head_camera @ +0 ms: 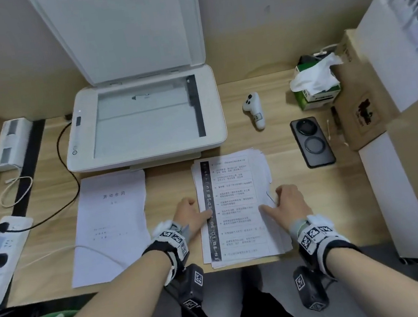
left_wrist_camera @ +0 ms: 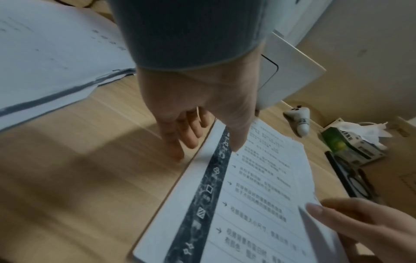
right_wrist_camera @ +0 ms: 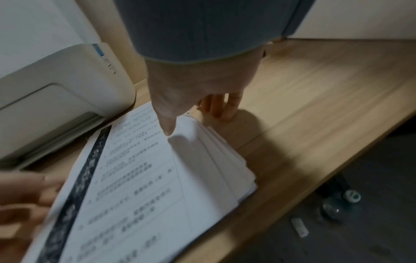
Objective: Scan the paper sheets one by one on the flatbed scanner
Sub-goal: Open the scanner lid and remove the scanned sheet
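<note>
Between both hands' fingers (head_camera: 206, 214), paper stack (head_camera: 235, 208).

place: office desk | signs: flatbed scanner (head_camera: 144, 119); printed sheets (head_camera: 235, 208); power strip (head_camera: 5, 251); wooden desk (head_camera: 314, 197)

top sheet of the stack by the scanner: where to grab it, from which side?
Take the top sheet by its right long edge, coming from the right. The stack is fanned there, its edges stepped apart, and the right hand already has its thumb on that margin, likely the easiest spot to peel one sheet. The left hand steadies the left edge.
</note>
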Demonstrator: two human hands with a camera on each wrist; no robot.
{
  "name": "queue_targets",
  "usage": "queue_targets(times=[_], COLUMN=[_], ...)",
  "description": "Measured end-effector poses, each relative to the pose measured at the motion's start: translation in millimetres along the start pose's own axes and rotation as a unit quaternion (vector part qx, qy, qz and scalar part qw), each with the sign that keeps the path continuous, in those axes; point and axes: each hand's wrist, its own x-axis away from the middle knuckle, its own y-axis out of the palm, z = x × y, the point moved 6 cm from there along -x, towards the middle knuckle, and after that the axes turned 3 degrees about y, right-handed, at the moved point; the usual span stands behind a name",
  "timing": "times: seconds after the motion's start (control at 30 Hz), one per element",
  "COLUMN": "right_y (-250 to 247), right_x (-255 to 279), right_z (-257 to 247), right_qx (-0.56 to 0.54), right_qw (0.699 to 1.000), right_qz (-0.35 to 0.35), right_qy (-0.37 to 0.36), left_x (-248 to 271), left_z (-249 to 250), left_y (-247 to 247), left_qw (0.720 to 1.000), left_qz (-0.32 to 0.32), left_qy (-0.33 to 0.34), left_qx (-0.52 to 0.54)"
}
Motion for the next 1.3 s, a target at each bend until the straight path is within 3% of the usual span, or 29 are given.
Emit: queue_targets(times=[0.13, 0.23, 0.37, 0.5, 0.6, 0.7, 0.8, 0.93, 1.07, 1.3], right_y=[17.8, 25.4, 22.5, -5.8, -42.2, -73.3, -89.2, -88.2, -85.3, -80.8], right_x=[-6.8, 0.1, 9.9, 20.5, 29.1, 32.4, 32.3, 31.3, 30.4, 21.8], right_z=[-8.4, -11.7, -24.2, -54.8, -90.0, -122.3, -138.7, -136.6, -129.3, -134.4], right_qx=[-0.028, -0.065, -0.155, -0.290, -0.355, -0.367, -0.380, -0.346, -0.374, -0.356], right_qw=[0.995, 0.989, 0.977, 0.948, 0.929, 0.926, 0.921, 0.936, 0.926, 0.933], right_qz=[-0.093, -0.129, -0.148, -0.129, -0.094, -0.058, -0.041, -0.033, -0.029, -0.044], right_qy=[-0.006, -0.013, -0.016, -0.018, -0.040, -0.069, -0.076, -0.046, -0.033, -0.034], left_x=[10.7, 10.0, 23.8, 37.1, 45.5, 55.1, 61.7, 59.7, 61.3, 50.6], left_z=[13.5, 3.5, 15.0, 26.2, 45.9, 74.9, 91.0, 82.5, 78.6, 78.6], left_y=[26.0, 39.8, 22.5, -25.1, -68.6, -108.6, -131.4, -133.1, -130.1, -122.6], left_qw=[0.997, 0.998, 0.993, 0.979, 0.972, 0.963, 0.953, 0.939, 0.926, 0.938], left_qz=[-0.071, -0.057, -0.008, 0.021, 0.041, 0.078, 0.097, 0.087, 0.098, 0.087], left_qy=[0.025, 0.028, 0.044, 0.001, 0.037, 0.110, 0.141, 0.166, 0.190, 0.172], left_qx=[0.011, 0.008, 0.110, 0.203, 0.229, 0.235, 0.249, 0.287, 0.310, 0.287])
